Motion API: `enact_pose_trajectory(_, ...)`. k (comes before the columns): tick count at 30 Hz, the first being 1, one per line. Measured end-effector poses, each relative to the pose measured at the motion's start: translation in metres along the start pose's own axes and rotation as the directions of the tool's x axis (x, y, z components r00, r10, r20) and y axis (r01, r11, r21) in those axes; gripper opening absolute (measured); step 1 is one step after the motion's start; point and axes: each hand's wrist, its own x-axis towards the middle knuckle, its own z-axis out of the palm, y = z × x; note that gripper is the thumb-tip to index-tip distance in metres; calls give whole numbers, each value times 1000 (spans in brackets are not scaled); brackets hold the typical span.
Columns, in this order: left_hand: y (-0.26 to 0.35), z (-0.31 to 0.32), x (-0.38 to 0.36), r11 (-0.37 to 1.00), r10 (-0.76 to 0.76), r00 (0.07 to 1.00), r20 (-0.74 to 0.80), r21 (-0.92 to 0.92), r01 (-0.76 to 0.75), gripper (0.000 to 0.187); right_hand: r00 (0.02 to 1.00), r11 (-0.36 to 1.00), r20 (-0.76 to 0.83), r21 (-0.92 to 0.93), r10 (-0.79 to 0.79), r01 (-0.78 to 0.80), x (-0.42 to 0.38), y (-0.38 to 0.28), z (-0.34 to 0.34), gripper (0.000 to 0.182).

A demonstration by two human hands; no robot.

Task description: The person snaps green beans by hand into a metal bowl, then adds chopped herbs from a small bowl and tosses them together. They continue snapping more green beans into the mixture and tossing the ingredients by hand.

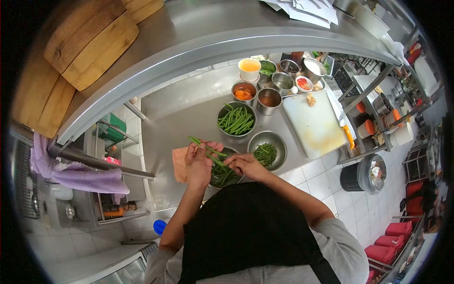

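Observation:
Several green beans (213, 150) are held in my left hand (198, 160), above the left part of a metal bowl (239, 179). Green pieces lie in that bowl, partly hidden beneath my hands. My right hand (242, 165) is closed at the right side of the same bowl, its fingertips pinched near the beans; what they hold is too small to make out. Behind them stands a bowl heaped with whole green beans (235, 120). To the right, another metal bowl (280, 142) contains finely cut greens (265, 155). An orange cloth (179, 164) lies left of my left hand.
A white cutting board (312, 124) is on the right, with an orange-handled knife (349, 135) along its edge. Metal containers (269, 100) and cups stand at the back. A steel shelf (208, 40) crosses above, bearing wooden boards (94, 52).

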Motion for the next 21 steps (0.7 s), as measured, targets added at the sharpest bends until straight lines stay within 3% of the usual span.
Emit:
enact_pose_trajectory(3, -2, 2, -1, 999, -9, 1000, 16, -42, 10, 12, 999, 998, 49, -63, 10, -7, 1, -3, 3, 24)
enact_pose_trajectory(5, -2, 4, -3, 999, -34, 999, 2, 9, 34, 12, 987, 937, 137, -327, -82, 123, -2, -12, 7, 23)
enact_pose_trajectory(6, -2, 5, -3, 999, -35, 999, 0, 9, 35, 12, 987, 937, 137, -326, -80, 121, 1, -7, 6, 23)
enact_pose_trajectory(8, -1, 7, -4, 999, -40, 999, 4, 8, 40, 12, 920, 828, 147, -401, -363, 391, 6, 3, 7, 20)
enact_pose_trajectory(9, -1, 10, -6, 999, -41, 999, 1, 8, 41, 12, 921, 830, 148, -400, -360, 388, 6, 4, 7, 20)
enact_pose_trajectory(11, -3, 17, -12, 990, 46, 998, 37, 133, -50, 12, 944, 863, -139, -462, -298, 204, 7, 4, 5, 20)
enact_pose_trajectory(12, -5, 18, -15, 990, 41, 999, 35, 132, -45, 12, 945, 865, -142, -461, -293, 199, 9, 4, 3, 20)
enact_pose_trajectory(14, -7, 17, -20, 962, 66, 994, 91, 259, -88, 12, 924, 1000, -382, -26, 0, -10, 21, 5, -8, 21)
enact_pose_trajectory(16, 1, 10, -14, 952, 89, 992, 86, 285, -110, 11, 923, 995, -379, -95, -62, 28, 21, 13, -31, 19)
enact_pose_trajectory(18, 7, 2, -10, 942, 115, 990, 80, 308, -135, 9, 956, 938, -283, 345, 73, 30, 8, -5, -38, 20)
enact_pose_trajectory(19, 7, -4, -10, 756, -65, 996, 67, 654, 5, 12, 966, 899, -239, 437, 99, 16, 4, -7, -43, 19)
enact_pose_trajectory(20, 4, -10, -10, 433, -226, 974, -12, 894, 112, 16, 966, 899, -237, 438, 102, 12, -1, -9, -46, 19)
enact_pose_trajectory(21, -6, -19, -9, 433, -226, 974, -12, 895, 111, 16, 967, 910, -235, 414, 100, 7, -6, -11, -50, 20)
